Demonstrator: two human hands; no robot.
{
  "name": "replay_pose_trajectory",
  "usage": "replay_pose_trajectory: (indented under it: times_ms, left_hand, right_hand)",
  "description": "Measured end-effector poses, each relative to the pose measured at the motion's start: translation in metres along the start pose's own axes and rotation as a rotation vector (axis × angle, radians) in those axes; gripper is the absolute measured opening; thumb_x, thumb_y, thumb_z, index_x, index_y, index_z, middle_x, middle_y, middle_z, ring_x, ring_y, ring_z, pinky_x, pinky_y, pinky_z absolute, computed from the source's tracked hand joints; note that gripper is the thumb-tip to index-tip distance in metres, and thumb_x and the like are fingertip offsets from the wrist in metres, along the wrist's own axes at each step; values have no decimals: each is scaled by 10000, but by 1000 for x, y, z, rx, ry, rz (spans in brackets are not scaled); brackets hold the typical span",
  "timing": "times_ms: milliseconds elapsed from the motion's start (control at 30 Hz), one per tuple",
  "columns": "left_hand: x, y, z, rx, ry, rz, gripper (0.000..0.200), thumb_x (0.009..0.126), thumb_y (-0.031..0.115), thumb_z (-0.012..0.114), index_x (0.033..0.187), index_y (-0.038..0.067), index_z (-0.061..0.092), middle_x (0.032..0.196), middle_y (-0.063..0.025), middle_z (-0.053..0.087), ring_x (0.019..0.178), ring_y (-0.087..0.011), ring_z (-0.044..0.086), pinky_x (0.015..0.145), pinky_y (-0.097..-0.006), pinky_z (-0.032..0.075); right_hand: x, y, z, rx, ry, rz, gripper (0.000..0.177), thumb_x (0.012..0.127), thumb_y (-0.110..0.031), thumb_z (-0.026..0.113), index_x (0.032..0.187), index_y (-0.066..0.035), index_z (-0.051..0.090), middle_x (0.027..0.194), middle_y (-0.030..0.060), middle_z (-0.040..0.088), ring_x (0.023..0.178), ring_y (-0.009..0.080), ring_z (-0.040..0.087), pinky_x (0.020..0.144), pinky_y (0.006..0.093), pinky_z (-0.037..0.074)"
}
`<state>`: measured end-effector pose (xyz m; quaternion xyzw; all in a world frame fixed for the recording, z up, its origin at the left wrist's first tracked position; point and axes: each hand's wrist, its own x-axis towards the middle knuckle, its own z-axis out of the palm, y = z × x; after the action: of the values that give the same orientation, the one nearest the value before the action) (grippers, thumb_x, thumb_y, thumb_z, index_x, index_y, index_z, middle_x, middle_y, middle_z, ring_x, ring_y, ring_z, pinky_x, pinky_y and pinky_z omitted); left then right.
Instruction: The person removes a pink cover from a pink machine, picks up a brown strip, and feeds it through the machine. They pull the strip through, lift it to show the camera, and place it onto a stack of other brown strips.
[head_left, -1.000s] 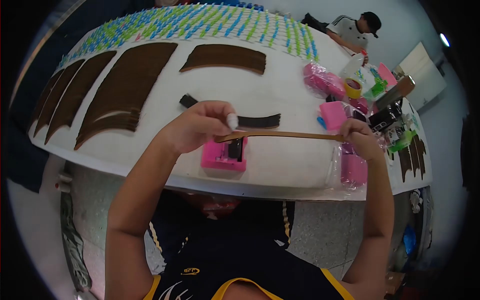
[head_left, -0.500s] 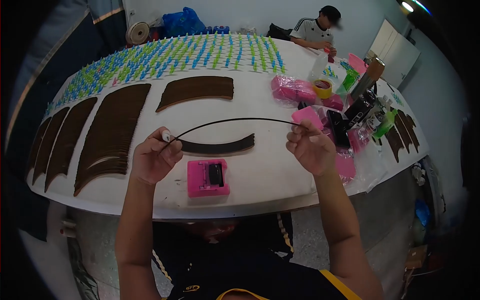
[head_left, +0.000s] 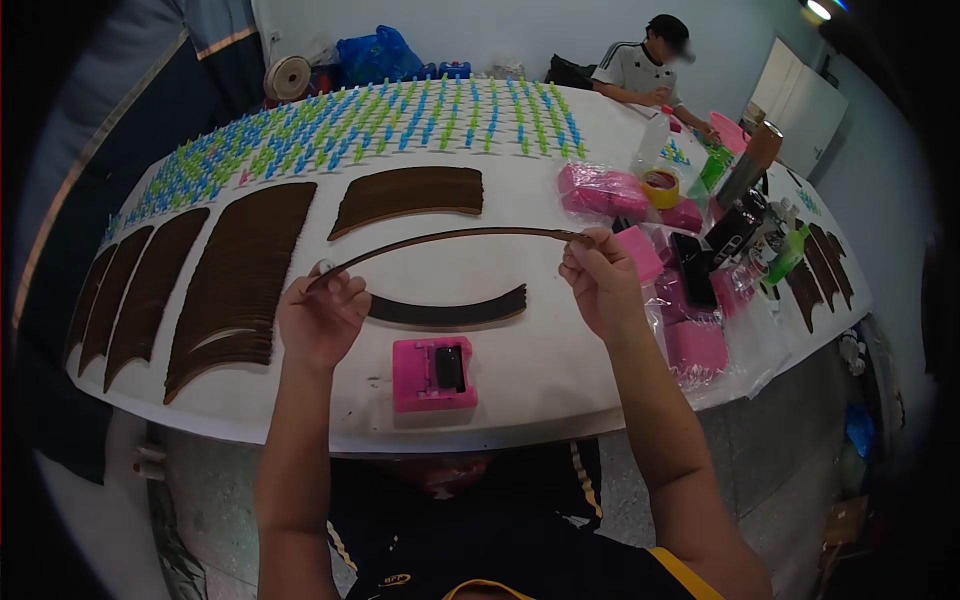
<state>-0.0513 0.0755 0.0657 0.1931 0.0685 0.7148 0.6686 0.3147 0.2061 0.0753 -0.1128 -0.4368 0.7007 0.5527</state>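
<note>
A long, thin, dark brown curved strip (head_left: pixel 450 234) is stretched between my hands above the table, bowed upward in the middle. My left hand (head_left: pixel 325 315) pinches its left end. At the other end, the fingers of my right hand (head_left: pixel 604 285) are closed on the strip's tip. Below the strip lies a short stack of similar dark curved strips (head_left: pixel 455 311), near my left hand. Closer to the table's front edge sits a pink plastic device (head_left: pixel 412 378) with a black roller-like part on top.
Larger brown strip stacks (head_left: pixel 245 270) lie at left, with another stack (head_left: pixel 405 200) behind the held strip. Rows of blue and green pegs (head_left: pixel 400 120) fill the back. Pink packages (head_left: pixel 600 190), tape (head_left: pixel 660 188), a phone (head_left: pixel 692 270) and bottles stand right. Another person (head_left: pixel 640 75) sits behind.
The strip has turned so more of its flat brown face shows. Both hands still hold its ends. The camera view has shifted slightly, and the other person's hand has moved toward the pink basin.
</note>
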Motion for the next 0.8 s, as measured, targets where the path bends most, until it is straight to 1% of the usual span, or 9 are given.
replay_pose_trajectory:
  times_ms: [33, 100, 133, 167, 233, 267, 333, 567, 800]
  left_hand:
    - [7, -3, -10, -28, -67, 44, 159, 923, 82, 565, 1009, 21, 685, 871, -80, 652, 783, -184, 491, 723, -319, 416]
    - [25, -9, -24, -128, 99, 144, 154, 937, 46, 540, 1010, 0, 668, 947, -107, 678, 830, -212, 558, 760, -340, 478]
    - [34, -13, -35, -172, 115, 196, 154, 983, 9, 494, 1039, -18, 635, 1008, -121, 693, 889, -230, 624, 822, -362, 557]
    - [44, -17, -33, -171, 122, 215, 154, 983, 9, 494, 1039, -18, 635, 1008, -121, 693, 889, -230, 624, 822, -362, 557]
    - [65, -29, -26, -63, 516, 316, 143, 1015, -31, 474, 1087, -22, 597, 1082, -137, 690, 894, -216, 648, 840, -365, 603]
    - [76, -32, -36, -67, 523, 336, 143, 1015, -31, 474, 1087, -22, 597, 1082, -137, 690, 894, -216, 648, 840, -365, 603]
    - [97, -38, -66, 43, 559, 208, 150, 1027, -50, 479, 1150, -24, 561, 1108, -140, 672, 906, -201, 659, 863, -367, 623]
    - [128, -44, -84, 147, 671, 5, 127, 1031, -30, 518, 1132, -69, 585, 1101, -150, 659, 929, -219, 664, 875, -359, 623]
    - [130, -33, -91, 397, 557, -121, 60, 1025, 0, 538, 1075, -18, 568, 1034, -129, 639, 935, -235, 666, 851, -359, 622]
  right_hand:
    - [4, 2, 1, -32, 46, -10, 131, 992, 13, 668, 1110, -41, 685, 1006, 77, 716, 881, 150, 658, 803, 293, 529]
    - [14, 9, 2, -85, 49, 1, 124, 988, 5, 678, 1103, -40, 683, 997, 68, 715, 881, 144, 655, 803, 292, 529]
    - [19, 12, 3, -147, 69, -6, 119, 983, -3, 687, 1096, -38, 681, 988, 60, 714, 880, 137, 653, 804, 290, 528]
    - [24, 15, 6, -142, 55, 7, 119, 983, -3, 687, 1096, -38, 681, 988, 60, 714, 880, 137, 653, 804, 290, 528]
    - [36, 21, 10, -341, 113, -16, 114, 968, -29, 713, 1078, -32, 682, 962, 37, 705, 873, 120, 641, 804, 284, 522]
    - [42, 25, 11, -338, 95, -5, 114, 968, -29, 713, 1078, -32, 682, 962, 37, 705, 873, 120, 641, 804, 284, 522]
    - [57, 33, 8, -490, 80, 24, 115, 953, -56, 736, 1051, -29, 683, 945, 21, 694, 864, 106, 626, 800, 281, 515]
    - [100, 67, -6, -606, -5, 147, 120, 945, -85, 751, 1029, -28, 688, 911, 2, 675, 826, 93, 600, 768, 270, 500]
    - [126, 95, -24, -871, -63, 238, 142, 950, -131, 765, 1034, -39, 697, 902, -23, 665, 826, 72, 577, 755, 255, 469]
